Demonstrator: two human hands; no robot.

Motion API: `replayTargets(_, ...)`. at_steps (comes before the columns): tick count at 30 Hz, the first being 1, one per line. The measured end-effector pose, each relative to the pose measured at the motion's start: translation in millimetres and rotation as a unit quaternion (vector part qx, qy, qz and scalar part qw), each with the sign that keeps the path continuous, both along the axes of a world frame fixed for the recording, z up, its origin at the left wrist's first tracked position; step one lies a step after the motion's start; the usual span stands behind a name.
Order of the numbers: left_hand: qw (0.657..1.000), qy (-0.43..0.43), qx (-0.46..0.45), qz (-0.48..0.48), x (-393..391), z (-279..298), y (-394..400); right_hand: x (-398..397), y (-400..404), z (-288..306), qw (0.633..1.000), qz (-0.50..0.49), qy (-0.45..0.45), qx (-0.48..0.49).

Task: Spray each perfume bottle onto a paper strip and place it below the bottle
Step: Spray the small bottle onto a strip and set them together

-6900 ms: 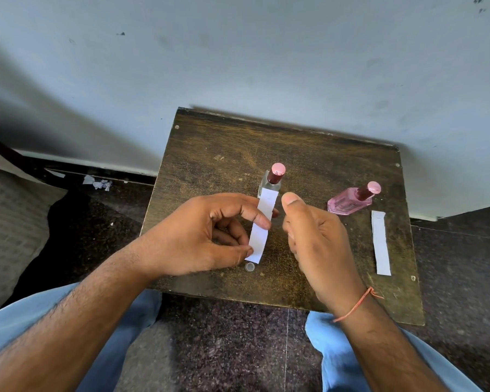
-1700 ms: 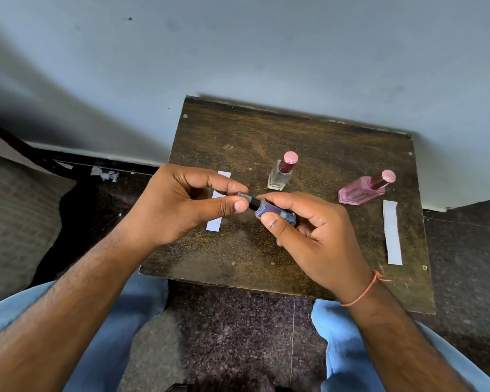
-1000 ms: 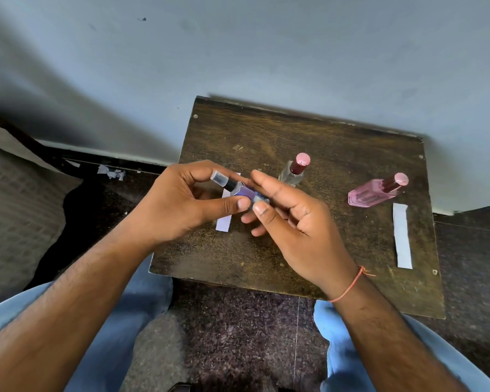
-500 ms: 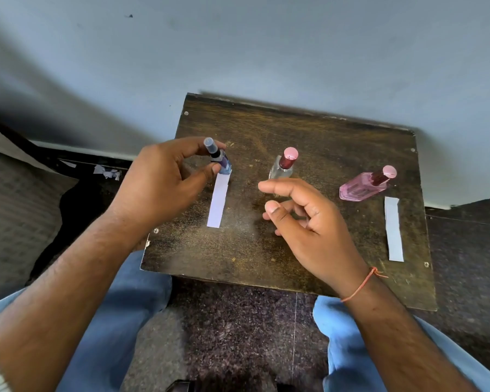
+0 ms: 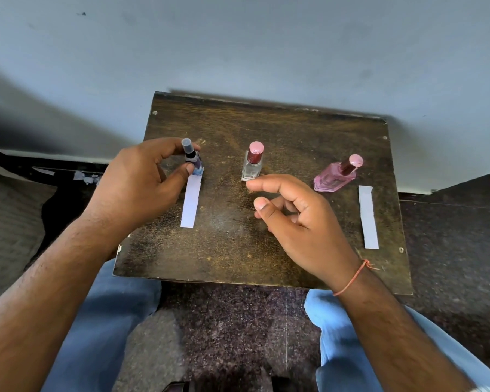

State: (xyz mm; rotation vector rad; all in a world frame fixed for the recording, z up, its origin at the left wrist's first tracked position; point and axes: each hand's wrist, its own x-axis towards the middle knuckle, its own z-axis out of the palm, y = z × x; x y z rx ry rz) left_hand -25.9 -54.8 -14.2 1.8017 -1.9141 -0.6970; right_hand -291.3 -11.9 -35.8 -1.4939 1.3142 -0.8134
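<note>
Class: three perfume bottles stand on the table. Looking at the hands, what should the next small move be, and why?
Probably release: the left hand holds the small purple bottle with the clear cap upright at the top of a white paper strip, seemingly in place. The right hand hovers, holding nothing.

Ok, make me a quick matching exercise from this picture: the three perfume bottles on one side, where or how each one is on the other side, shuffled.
Things:
1. blue bottle
2. clear bottle
3. pink bottle

States:
A. no paper strip in sight below it
B. farthest right on the table, a strip in front of it and a little to the right
C. held by the left hand, a strip below it

Pairs: 1-C, 2-A, 3-B
</note>
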Motion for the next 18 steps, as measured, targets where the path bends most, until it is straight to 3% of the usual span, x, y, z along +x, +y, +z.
replayTargets(18,0.999,0.000,-0.028,-0.016,7.5,-7.5,-0.3,4.3,-0.8,-3.2,1.000,0.005,0.006,0.002)
